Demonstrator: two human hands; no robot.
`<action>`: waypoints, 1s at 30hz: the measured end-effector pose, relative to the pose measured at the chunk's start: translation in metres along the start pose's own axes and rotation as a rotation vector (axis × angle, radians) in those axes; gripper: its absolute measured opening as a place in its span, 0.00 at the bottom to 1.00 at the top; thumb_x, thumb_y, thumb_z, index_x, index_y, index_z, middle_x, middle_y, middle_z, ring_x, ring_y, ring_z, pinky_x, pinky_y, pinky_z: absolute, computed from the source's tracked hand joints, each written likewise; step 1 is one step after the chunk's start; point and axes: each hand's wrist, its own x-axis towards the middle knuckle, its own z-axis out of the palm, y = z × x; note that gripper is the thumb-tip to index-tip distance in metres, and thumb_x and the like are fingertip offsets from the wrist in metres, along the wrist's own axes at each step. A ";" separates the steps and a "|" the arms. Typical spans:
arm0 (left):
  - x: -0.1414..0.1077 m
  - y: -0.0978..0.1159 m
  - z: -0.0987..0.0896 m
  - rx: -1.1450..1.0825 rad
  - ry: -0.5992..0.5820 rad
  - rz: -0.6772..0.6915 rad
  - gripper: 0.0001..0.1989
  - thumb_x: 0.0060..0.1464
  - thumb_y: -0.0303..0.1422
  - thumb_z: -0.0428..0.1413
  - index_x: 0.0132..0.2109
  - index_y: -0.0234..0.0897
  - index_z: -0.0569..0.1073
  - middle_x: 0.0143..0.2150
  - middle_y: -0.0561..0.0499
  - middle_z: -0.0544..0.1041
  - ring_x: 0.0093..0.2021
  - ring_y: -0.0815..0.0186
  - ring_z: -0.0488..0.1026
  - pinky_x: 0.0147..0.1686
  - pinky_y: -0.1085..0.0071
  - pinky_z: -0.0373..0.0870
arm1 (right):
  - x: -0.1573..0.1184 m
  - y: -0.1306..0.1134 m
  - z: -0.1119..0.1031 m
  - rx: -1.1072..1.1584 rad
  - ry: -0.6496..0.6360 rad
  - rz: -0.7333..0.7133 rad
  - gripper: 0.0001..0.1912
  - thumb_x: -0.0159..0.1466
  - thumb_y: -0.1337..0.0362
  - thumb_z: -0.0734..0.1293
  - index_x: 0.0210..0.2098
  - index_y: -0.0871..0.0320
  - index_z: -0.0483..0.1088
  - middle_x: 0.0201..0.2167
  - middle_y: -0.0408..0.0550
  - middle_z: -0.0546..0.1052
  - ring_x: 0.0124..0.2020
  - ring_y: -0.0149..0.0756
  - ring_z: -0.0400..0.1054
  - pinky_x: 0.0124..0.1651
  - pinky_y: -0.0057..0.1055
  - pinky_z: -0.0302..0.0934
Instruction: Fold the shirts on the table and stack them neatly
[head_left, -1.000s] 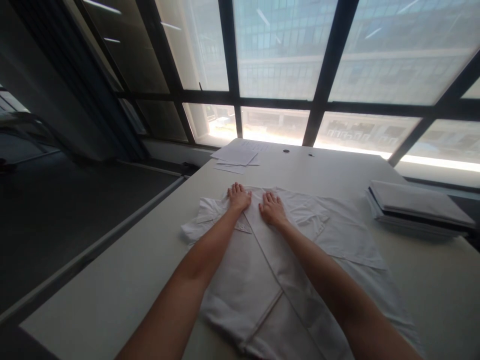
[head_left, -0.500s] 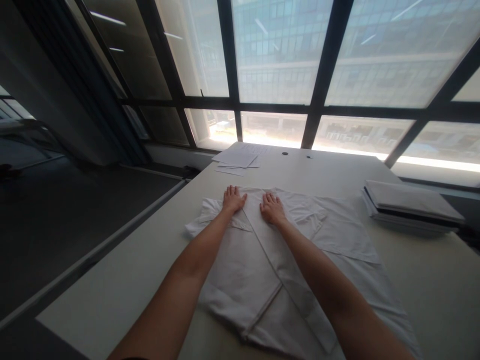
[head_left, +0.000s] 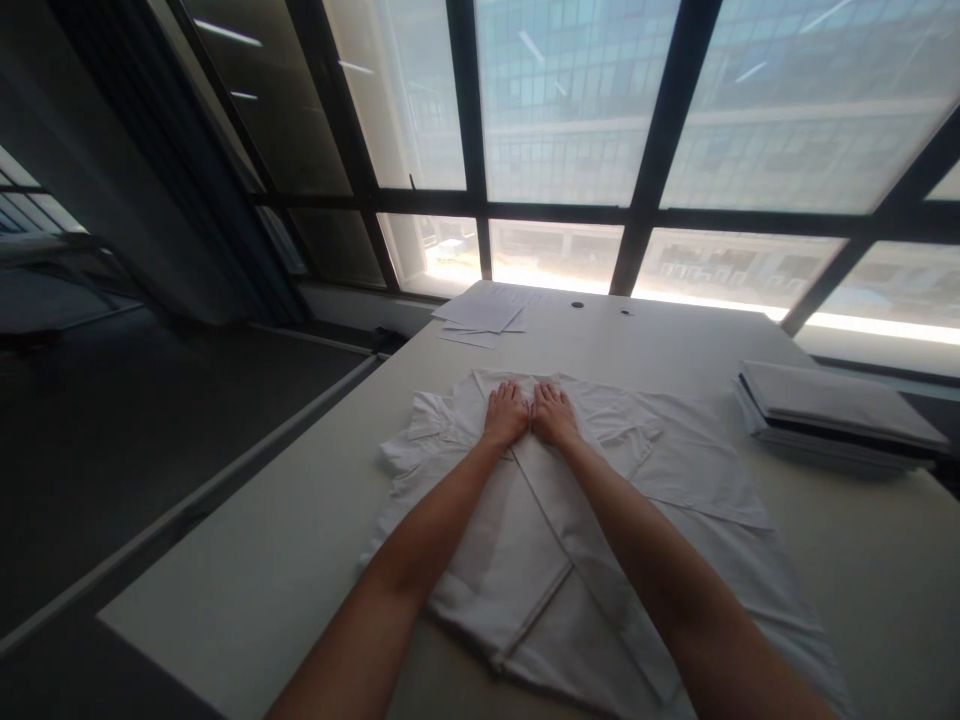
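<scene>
A white garment (head_left: 517, 545) lies partly folded over the table, with overlapping layers, creases and a long straight edge running diagonally down its middle. My left hand (head_left: 508, 412) rests flat on its upper part, fingers stretched away from me. Right beside it, my right hand (head_left: 553, 412) also presses flat on the cloth, and the two hands touch or nearly touch at the thumbs. Neither hand grips anything. My forearms hide strips of the garment beneath them.
The white table (head_left: 300, 530) reaches to the windows. Loose papers (head_left: 491, 310) lie at its far left. A stack of folded cloth or folders (head_left: 840, 410) sits on the right. Two small dark round spots are near the far edge.
My left hand has slid right over the garment to meet my right hand, which has stayed nearly in place on the cloth. The view has shifted slightly.
</scene>
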 end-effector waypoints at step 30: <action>-0.002 -0.006 -0.003 -0.036 -0.043 -0.016 0.28 0.69 0.37 0.40 0.70 0.32 0.59 0.74 0.41 0.55 0.73 0.53 0.51 0.70 0.50 0.47 | 0.031 0.006 0.001 0.031 0.028 0.162 0.37 0.72 0.51 0.49 0.72 0.71 0.49 0.74 0.63 0.47 0.74 0.48 0.39 0.72 0.47 0.31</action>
